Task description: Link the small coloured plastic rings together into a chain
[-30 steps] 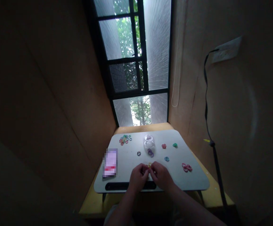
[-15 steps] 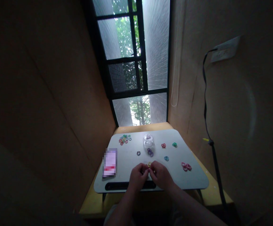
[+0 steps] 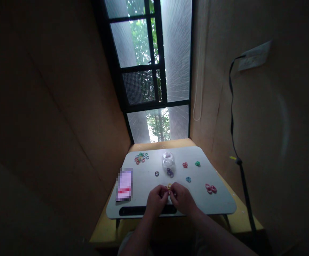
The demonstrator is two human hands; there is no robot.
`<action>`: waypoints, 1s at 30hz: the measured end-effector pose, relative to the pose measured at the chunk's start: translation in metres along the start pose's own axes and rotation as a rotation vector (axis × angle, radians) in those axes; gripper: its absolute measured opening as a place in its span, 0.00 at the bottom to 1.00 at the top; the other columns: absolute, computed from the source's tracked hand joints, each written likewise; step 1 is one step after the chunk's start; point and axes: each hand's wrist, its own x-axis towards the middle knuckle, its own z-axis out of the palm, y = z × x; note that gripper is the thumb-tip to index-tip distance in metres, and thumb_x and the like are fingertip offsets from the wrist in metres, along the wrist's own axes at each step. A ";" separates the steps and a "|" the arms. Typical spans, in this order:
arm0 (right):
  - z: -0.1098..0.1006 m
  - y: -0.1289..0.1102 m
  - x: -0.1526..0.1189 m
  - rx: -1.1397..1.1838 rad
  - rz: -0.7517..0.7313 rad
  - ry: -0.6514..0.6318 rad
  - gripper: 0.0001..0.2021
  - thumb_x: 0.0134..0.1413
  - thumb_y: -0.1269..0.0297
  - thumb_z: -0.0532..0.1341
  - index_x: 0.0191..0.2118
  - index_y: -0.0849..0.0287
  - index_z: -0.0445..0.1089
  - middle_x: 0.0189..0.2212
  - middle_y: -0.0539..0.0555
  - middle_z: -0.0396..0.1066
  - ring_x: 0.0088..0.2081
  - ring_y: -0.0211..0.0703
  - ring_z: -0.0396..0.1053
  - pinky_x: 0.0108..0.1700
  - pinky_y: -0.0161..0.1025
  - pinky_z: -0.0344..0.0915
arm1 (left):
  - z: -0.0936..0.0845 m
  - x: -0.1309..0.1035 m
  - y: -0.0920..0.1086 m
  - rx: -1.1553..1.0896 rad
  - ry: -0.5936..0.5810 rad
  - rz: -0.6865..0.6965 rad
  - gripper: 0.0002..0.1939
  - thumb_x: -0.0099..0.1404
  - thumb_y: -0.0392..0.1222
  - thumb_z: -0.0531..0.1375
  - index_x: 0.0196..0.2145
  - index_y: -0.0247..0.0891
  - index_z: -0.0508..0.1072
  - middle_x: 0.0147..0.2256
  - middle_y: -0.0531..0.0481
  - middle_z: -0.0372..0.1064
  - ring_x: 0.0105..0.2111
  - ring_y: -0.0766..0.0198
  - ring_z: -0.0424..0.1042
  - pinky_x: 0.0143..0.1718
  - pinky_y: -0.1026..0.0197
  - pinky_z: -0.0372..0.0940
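My left hand (image 3: 156, 200) and my right hand (image 3: 181, 198) meet near the front middle of the white table (image 3: 143, 185). The fingers of both are closed in a pinch, on something small that I cannot make out. A yellow ring (image 3: 169, 185) shows just beyond the fingertips. Behind it lie purple rings (image 3: 170, 173), a dark ring (image 3: 156, 174) and a clear container (image 3: 168, 161). To the right are blue rings (image 3: 188, 179), red rings (image 3: 185, 165), green rings (image 3: 197, 164) and pink rings (image 3: 211, 188).
A pile of mixed coloured rings (image 3: 140, 158) lies at the back left. A phone (image 3: 124, 185) rests at the left edge. Along the front edge runs a black slot (image 3: 133, 211). A black cord (image 3: 232, 113) hangs on the right wall.
The fingertips have shifted very slightly against each other. Everything on the table lies as before.
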 end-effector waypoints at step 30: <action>0.001 0.000 -0.001 -0.009 -0.009 0.019 0.05 0.50 0.74 0.54 0.29 0.57 0.60 0.26 0.50 0.64 0.28 0.39 0.60 0.32 0.35 0.53 | -0.001 -0.002 0.006 -0.004 -0.007 0.008 0.08 0.60 0.43 0.58 0.34 0.37 0.74 0.27 0.52 0.71 0.27 0.66 0.68 0.30 0.65 0.60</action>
